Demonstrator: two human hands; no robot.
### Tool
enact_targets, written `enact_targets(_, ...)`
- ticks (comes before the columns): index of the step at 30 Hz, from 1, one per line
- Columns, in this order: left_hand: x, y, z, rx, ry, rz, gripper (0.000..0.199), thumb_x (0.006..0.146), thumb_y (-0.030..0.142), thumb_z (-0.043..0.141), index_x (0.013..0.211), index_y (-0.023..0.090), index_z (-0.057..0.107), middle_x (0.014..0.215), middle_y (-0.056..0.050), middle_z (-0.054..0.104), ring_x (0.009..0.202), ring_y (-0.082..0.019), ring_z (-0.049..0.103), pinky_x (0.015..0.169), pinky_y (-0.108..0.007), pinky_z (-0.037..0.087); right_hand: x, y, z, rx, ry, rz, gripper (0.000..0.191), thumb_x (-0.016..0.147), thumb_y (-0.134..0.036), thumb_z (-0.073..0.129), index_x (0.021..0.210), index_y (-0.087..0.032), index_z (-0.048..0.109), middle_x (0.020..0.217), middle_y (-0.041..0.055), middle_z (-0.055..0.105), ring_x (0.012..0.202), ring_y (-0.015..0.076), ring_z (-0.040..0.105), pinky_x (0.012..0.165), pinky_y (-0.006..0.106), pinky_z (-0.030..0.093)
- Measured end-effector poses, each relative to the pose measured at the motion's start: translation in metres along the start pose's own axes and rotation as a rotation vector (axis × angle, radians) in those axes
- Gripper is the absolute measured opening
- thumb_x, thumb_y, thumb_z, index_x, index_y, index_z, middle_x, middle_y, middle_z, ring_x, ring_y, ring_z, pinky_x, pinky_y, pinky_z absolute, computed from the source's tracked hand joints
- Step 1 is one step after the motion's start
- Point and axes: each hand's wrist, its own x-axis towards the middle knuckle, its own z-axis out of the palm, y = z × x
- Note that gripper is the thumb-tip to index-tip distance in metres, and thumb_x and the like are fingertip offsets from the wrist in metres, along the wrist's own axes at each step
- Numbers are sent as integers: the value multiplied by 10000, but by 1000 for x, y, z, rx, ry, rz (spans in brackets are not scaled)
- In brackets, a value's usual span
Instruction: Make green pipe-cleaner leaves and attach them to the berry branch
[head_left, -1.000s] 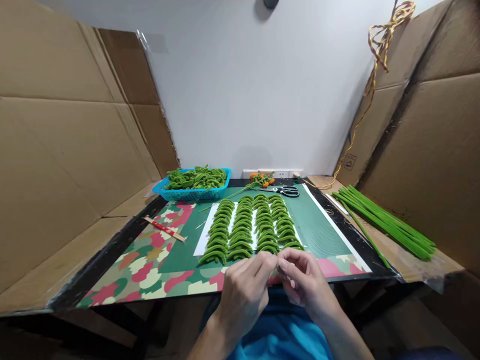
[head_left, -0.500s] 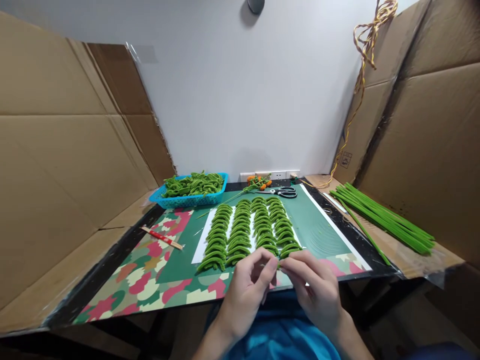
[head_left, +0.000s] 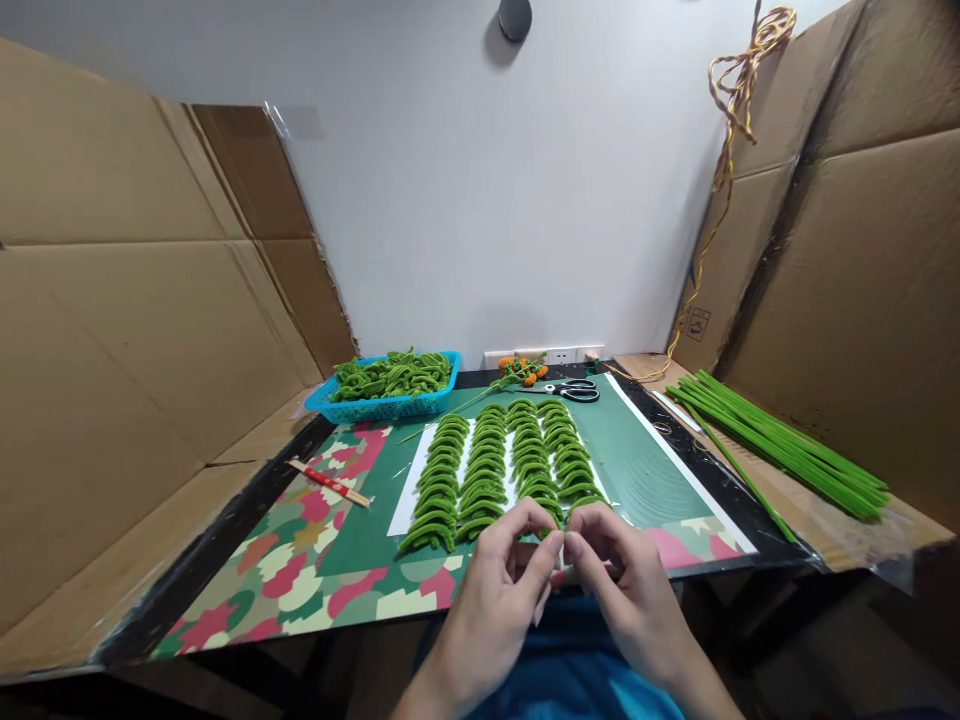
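Observation:
My left hand [head_left: 504, 580] and my right hand [head_left: 624, 572] meet fingertip to fingertip over the near table edge. Each is closed in a pinch of thumb and forefinger. A bit of green shows at the fingertips, apparently a green pipe cleaner piece [head_left: 549, 533], mostly hidden by the fingers. Just beyond lie several columns of bent green pipe cleaner pieces [head_left: 481, 470], overlapping on white paper [head_left: 406, 507]. The near ends of the right-hand columns are partly covered by my fingers.
A blue basket [head_left: 375, 407] of green pieces stands back left. Scissors [head_left: 574, 390] and orange flowers on green stems [head_left: 523, 370] lie at the back. Long green pipe cleaners [head_left: 780, 445] lie right; a red-wrapped stick [head_left: 328, 482] lies left. Cardboard walls [head_left: 112, 330] flank the table.
My right hand has turned, bringing its thumb up beside the left thumb at the pinch. The view has shifted slightly; the laid-out pieces look the same.

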Motion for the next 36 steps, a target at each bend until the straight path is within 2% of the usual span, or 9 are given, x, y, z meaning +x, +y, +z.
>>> enact_targets(4,0,-4,0,751,163,629,254,1091,122,421,965,190,630,806,-30,649,652,-150,552,616,-284,403,4,-3,-2,417,-101,301,327,1017,-495,687,946,-194,579,656,-71,499,449,42,326,404,180,228)
enact_targets(7,-1,-11,1,903,229,888,260,1060,45,414,1069,152,651,825,-58,696,671,-167,586,626,-313,400,2,-7,-6,453,-121,355,350,999,-512,707,938,-189,586,666,-59,529,424,36,322,373,175,206)
enact_targets(10,-4,-12,3,630,211,603,180,1081,122,480,1024,183,639,827,-28,681,698,-145,609,647,-277,437,-2,-10,-7,217,-34,203,248,1054,-428,650,965,-198,616,698,-41,541,516,70,451,445,176,346)
enact_targets(13,-7,-6,7,214,113,105,217,1099,355,542,971,203,630,752,18,597,630,-110,541,579,-231,417,-4,-7,-8,-97,6,-140,75,1082,-236,577,1060,-223,648,815,4,613,680,119,586,601,212,495)
enact_targets(15,-6,-2,8,-38,57,-93,346,1085,486,539,904,196,599,699,36,535,566,-91,471,514,-213,376,-4,-3,-10,-272,-14,-385,189,1058,-108,532,1143,-230,649,911,45,668,766,150,641,676,247,543)
enact_targets(23,2,-2,9,-509,-94,-211,412,988,560,674,889,182,544,705,48,565,389,-18,421,403,-175,242,-1,5,-14,-568,80,-667,371,970,37,557,1248,-189,652,987,110,740,848,205,733,727,290,600)
enact_targets(29,-2,10,7,-464,-121,-209,355,1008,525,663,946,199,539,753,50,552,428,-25,413,420,-185,246,-9,1,-7,-406,138,-587,298,973,-11,610,1189,-204,682,918,76,722,791,188,694,704,293,581)
enact_targets(33,-12,25,6,-14,-54,-63,238,1083,405,551,948,213,591,755,20,559,621,-114,542,554,-226,388,-12,-7,-2,68,98,-113,71,1035,-218,649,988,-200,699,719,-8,620,542,105,567,492,212,465)
enact_targets(36,-21,29,5,472,-24,208,211,1083,202,470,932,209,617,883,-37,654,723,-161,597,643,-275,438,-8,-15,-8,430,-111,221,202,1022,-359,699,939,-176,675,661,-41,570,403,43,403,363,166,302)
